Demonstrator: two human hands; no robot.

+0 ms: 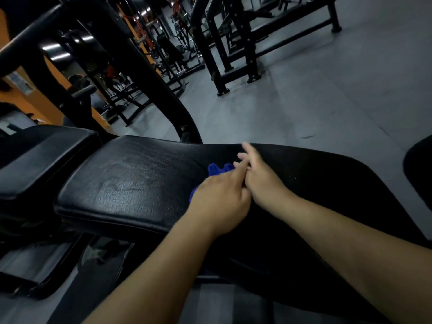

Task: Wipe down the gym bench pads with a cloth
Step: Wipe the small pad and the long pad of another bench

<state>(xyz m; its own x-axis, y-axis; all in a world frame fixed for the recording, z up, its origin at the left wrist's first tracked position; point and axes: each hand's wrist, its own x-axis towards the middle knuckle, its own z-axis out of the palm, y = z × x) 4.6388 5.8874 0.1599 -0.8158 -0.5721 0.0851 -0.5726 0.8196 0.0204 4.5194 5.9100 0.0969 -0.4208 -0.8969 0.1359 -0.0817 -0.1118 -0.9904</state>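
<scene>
- Left hand (219,199): lies palm-down over the blue cloth (221,169), fingers extended, not curled round it. It presses the cloth flat to the pad.
- Right hand (263,181): fingers straight and relaxed, set just beside the left hand and touching its fingers. Motion blur hides whether its fingertips rest on the cloth edge or on bare vinyl.
- Blue cloth: mostly covered by the left hand. Folds show past the fingers and at the hand's left side. It sits near the middle of the large bench pad (131,183).
- Large bench pad: black vinyl, creased, with a dull sheen left of the cloth.
- Adjoining smaller pad (46,155): to the left, across a gap, with no cloth on it.
- Step in hand, as judged: wiping the large pad, mid-stroke.
- Next move calls for: steady downward pressure, sliding the cloth along the uncovered vinyl to each edge, then carrying it across to the smaller pad.
</scene>
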